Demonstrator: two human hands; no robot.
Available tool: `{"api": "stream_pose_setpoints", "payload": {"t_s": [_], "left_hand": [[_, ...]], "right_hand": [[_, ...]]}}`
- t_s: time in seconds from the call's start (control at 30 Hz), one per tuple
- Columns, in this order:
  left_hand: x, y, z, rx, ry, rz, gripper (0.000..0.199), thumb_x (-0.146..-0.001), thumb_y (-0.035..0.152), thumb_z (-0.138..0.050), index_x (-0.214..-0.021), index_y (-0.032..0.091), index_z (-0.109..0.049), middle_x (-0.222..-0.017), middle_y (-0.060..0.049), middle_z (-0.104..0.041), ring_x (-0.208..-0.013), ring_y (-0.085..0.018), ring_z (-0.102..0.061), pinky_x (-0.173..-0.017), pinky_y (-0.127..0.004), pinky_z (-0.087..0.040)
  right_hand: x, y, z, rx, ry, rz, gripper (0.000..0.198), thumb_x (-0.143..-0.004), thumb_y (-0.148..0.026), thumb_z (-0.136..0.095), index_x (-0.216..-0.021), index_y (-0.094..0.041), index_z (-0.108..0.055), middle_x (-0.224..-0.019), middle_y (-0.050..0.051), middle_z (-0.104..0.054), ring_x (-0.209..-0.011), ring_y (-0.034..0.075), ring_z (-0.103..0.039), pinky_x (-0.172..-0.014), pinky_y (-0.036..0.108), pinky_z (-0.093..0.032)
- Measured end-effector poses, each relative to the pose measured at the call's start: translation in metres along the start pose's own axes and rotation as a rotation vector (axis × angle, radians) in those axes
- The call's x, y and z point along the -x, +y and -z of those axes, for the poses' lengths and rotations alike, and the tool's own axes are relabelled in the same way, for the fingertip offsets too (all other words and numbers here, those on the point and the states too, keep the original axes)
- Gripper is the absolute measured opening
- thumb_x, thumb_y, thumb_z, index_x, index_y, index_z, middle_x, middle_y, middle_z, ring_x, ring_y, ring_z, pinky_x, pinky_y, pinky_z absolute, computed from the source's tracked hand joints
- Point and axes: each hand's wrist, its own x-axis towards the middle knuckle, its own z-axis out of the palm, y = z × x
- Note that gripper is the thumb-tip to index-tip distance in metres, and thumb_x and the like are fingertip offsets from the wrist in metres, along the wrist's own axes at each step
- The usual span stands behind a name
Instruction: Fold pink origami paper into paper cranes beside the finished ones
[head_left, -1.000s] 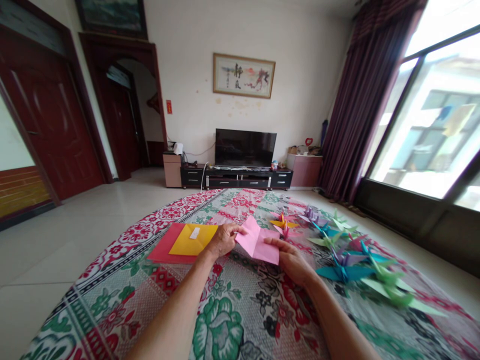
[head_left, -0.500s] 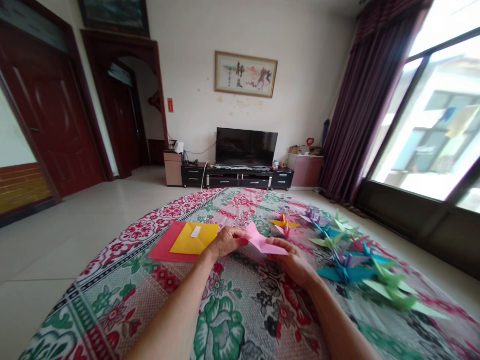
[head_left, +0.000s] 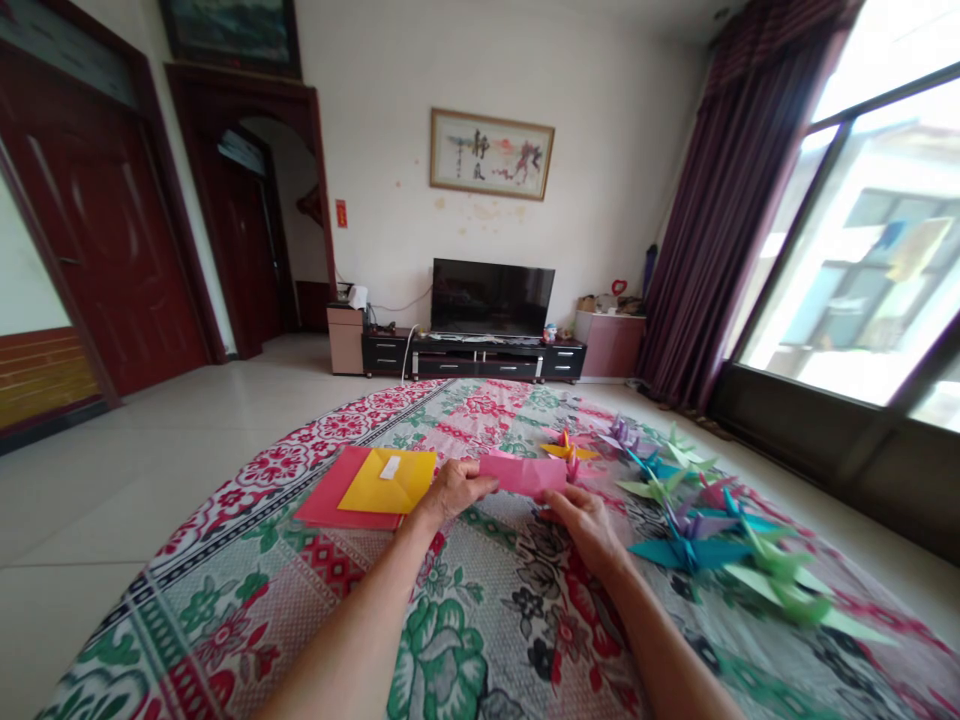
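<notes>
A creased sheet of pink origami paper [head_left: 523, 475] is stretched between my two hands, just above the patterned tablecloth [head_left: 442, 650]. My left hand [head_left: 456, 490] pinches its left end. At the lower right corner, the fingers of my right hand [head_left: 581, 512] grip it. Left of my left hand lies yellow paper [head_left: 397, 495] with a small white slip [head_left: 390, 467] on top, overlapping red paper [head_left: 322, 500]. Right of my right hand are several folded paper cranes, among them a blue crane [head_left: 690, 550], a green crane [head_left: 791, 580] and an orange crane [head_left: 570, 447].
Beyond the rounded table edge, a television [head_left: 493, 297] stands on a low black cabinet [head_left: 480, 362]. A purple curtain [head_left: 742, 200] hangs beside the window [head_left: 862, 240] at right. Dark red doors [head_left: 105, 230] are at left.
The pink paper has turned from a pointed, angled shape into a flat rectangular band facing me. Both hands have shifted their hold on it slightly.
</notes>
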Motion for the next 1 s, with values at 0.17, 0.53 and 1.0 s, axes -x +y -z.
{"api": "stream_pose_setpoints", "payload": {"t_s": [0.17, 0.53, 1.0], "left_hand": [[-0.005, -0.006, -0.006, 0.020, 0.104, -0.022, 0.029, -0.068, 0.042, -0.056, -0.057, 0.015, -0.058, -0.047, 0.003, -0.047, -0.050, -0.012, -0.051, -0.048, -0.021, -0.033], [-0.009, -0.001, -0.017, 0.147, 0.141, -0.168, 0.022, -0.066, 0.034, -0.058, -0.071, 0.013, -0.062, -0.053, 0.005, -0.047, -0.051, -0.007, -0.040, -0.050, -0.019, -0.031], [-0.004, 0.003, -0.018, 0.433, 0.047, -0.049, 0.063, -0.064, 0.028, -0.065, -0.122, 0.013, -0.046, -0.061, 0.005, -0.049, -0.051, -0.005, -0.041, -0.051, -0.017, -0.033]], "right_hand": [[-0.001, 0.001, 0.002, 0.061, -0.004, 0.005, 0.027, -0.063, -0.042, -0.063, -0.067, -0.015, -0.068, -0.059, 0.001, -0.061, -0.058, 0.015, -0.055, -0.052, 0.023, -0.040], [-0.008, 0.005, -0.016, -0.185, 0.190, 0.031, 0.036, -0.057, -0.041, -0.069, -0.080, -0.014, -0.065, -0.068, 0.000, -0.064, -0.058, 0.013, -0.055, -0.056, 0.025, -0.047], [-0.008, 0.013, -0.009, -0.376, 0.021, 0.039, 0.041, -0.065, -0.040, -0.067, -0.096, -0.014, -0.064, -0.079, 0.005, -0.068, -0.068, 0.017, -0.061, -0.061, 0.027, -0.047]]}}
